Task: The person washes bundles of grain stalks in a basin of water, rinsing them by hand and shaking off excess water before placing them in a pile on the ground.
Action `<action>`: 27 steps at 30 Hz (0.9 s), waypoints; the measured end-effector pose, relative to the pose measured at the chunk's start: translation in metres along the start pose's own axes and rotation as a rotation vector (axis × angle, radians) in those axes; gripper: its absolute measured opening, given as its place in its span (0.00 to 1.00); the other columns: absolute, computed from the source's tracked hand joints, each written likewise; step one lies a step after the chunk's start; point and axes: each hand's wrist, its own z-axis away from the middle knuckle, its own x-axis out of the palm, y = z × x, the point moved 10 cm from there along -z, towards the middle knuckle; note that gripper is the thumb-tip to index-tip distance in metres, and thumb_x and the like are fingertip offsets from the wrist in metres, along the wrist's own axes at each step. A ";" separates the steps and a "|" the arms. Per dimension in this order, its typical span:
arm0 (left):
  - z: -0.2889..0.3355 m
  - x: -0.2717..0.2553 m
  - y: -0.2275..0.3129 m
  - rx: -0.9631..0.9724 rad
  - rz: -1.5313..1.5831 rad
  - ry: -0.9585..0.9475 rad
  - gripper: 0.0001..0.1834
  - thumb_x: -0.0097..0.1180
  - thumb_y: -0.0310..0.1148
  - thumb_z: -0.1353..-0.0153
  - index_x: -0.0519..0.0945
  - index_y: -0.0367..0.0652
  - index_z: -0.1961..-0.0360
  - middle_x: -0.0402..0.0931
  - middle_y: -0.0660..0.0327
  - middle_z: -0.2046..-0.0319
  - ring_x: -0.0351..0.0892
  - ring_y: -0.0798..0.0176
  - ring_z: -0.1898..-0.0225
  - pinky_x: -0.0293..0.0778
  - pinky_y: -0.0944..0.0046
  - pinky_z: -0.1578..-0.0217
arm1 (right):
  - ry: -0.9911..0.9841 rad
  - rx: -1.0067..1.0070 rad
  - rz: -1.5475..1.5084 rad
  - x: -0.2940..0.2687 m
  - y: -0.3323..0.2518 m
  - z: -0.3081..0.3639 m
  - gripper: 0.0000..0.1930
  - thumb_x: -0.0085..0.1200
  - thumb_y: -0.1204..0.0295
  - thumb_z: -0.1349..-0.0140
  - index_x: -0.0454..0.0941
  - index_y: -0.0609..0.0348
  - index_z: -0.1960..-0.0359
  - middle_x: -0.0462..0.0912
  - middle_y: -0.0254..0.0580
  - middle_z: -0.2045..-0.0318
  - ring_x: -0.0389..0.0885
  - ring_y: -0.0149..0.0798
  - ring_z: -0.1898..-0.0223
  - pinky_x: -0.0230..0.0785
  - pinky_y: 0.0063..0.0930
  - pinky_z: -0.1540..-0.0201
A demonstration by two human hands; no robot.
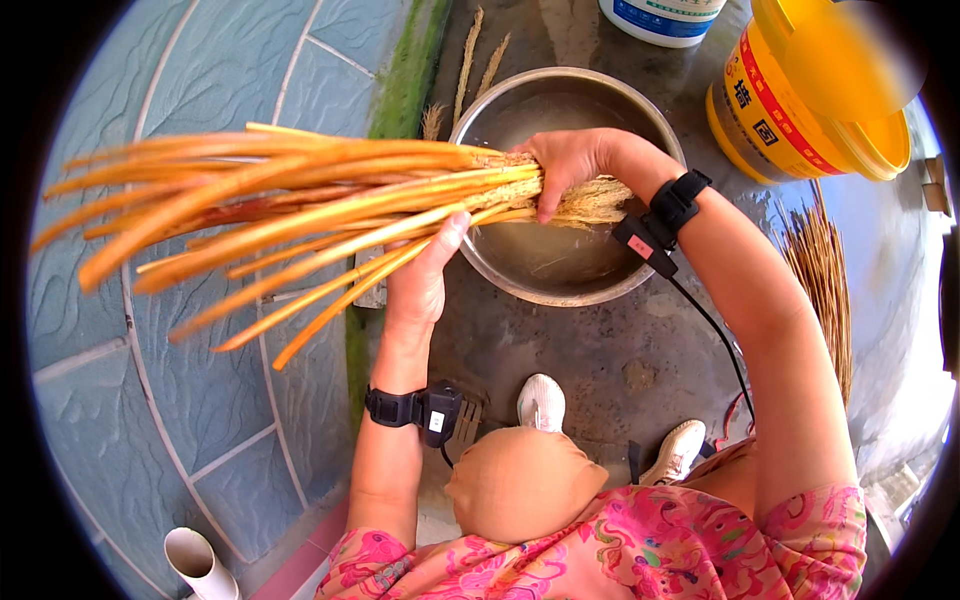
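**Straw bundle held over a steel basin**

The bundle of orange-yellow stalks (pixel 300 205) lies level, its frayed pale end over the steel basin (pixel 570 100), its loose ends fanning out to the left above the blue-grey tiles (pixel 200 400). The right hand (pixel 570 160) is clenched around the bundle's bound end. The left hand (pixel 420 275) cups the stalks from below, fingers partly curled. 2 buckets, 1 yellow (pixel 800 110) and 1 white (pixel 660 18), stand beyond the basin.
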 end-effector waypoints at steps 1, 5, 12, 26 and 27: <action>-0.003 -0.001 -0.003 -0.041 -0.016 0.037 0.21 0.59 0.24 0.42 0.72 0.39 0.47 0.73 0.62 0.51 0.72 0.66 0.50 0.67 0.63 0.46 | -0.019 0.025 -0.043 -0.001 0.000 0.004 0.33 0.70 0.79 0.65 0.73 0.62 0.52 0.82 0.40 0.60 0.79 0.32 0.59 0.71 0.26 0.52; -0.009 0.013 -0.003 -0.081 -0.034 0.122 0.20 0.58 0.29 0.40 0.71 0.42 0.46 0.74 0.63 0.52 0.74 0.67 0.52 0.71 0.64 0.51 | -0.074 0.070 -0.154 -0.002 0.013 0.017 0.33 0.70 0.80 0.65 0.72 0.62 0.51 0.82 0.40 0.60 0.79 0.33 0.59 0.71 0.26 0.52; -0.038 0.038 0.016 0.098 -0.129 0.149 0.20 0.57 0.28 0.39 0.71 0.33 0.46 0.71 0.58 0.50 0.71 0.67 0.50 0.66 0.65 0.45 | 0.127 -0.142 -0.151 -0.026 0.001 0.027 0.43 0.73 0.75 0.64 0.64 0.61 0.43 0.78 0.42 0.52 0.74 0.35 0.50 0.66 0.28 0.45; -0.096 -0.013 -0.040 -0.011 -0.393 0.081 0.45 0.70 0.37 0.51 0.55 0.35 0.38 0.66 0.54 0.45 0.68 0.60 0.45 0.64 0.62 0.43 | 0.388 -0.055 -0.058 -0.062 0.044 -0.021 0.38 0.72 0.54 0.57 0.70 0.62 0.47 0.80 0.41 0.57 0.74 0.36 0.52 0.64 0.29 0.45; -0.091 -0.006 -0.063 -0.062 -0.262 -0.009 0.47 0.71 0.37 0.51 0.54 0.36 0.37 0.65 0.53 0.44 0.66 0.59 0.43 0.62 0.61 0.42 | 0.487 -0.083 -0.034 -0.075 0.056 -0.022 0.42 0.71 0.51 0.58 0.68 0.62 0.45 0.78 0.44 0.53 0.74 0.39 0.50 0.63 0.31 0.44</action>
